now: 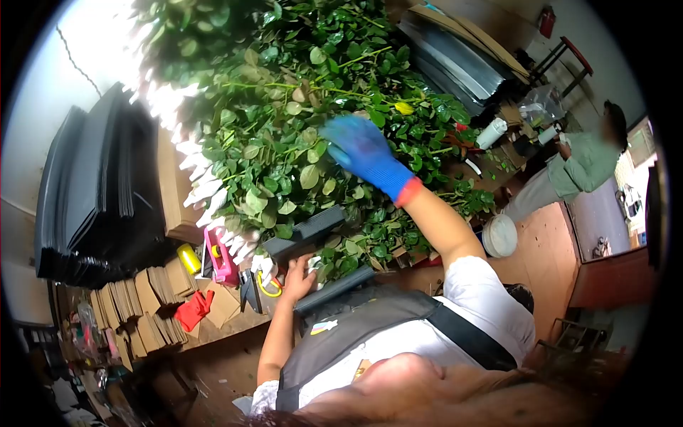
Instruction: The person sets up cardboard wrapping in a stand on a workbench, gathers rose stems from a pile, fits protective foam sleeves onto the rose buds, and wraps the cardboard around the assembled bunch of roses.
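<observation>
Blue fabric, with a red cuff at the wrist, covers the right hand (356, 146), which reaches over the heap of leafy green stems (284, 156) and touches the upper leaves. Motion blurs its fingers, so whether they close on a stem cannot be told. The left hand (299, 279) is bare and well apart from the right, low at the near edge of the heap, between a ridged dark bar (306, 233) and a second dark bar (336, 290); its exact hold is unclear.

The heap spreads over the table (238, 326), its white ends (210, 192) lined up along the left side. A small yellow piece (403, 108) shows among the leaves beyond the right hand.

To the left of the bare hand lie dark-handled scissors (250, 293), a pink tool (222, 260), a yellow roll (188, 259) and a red cloth (193, 310), near rows of cardboard pieces (151, 297). Black sheets (92, 185) stand stacked farther left. At the right, beyond a white bucket (500, 235), a person in a green top (587, 165) stands.
</observation>
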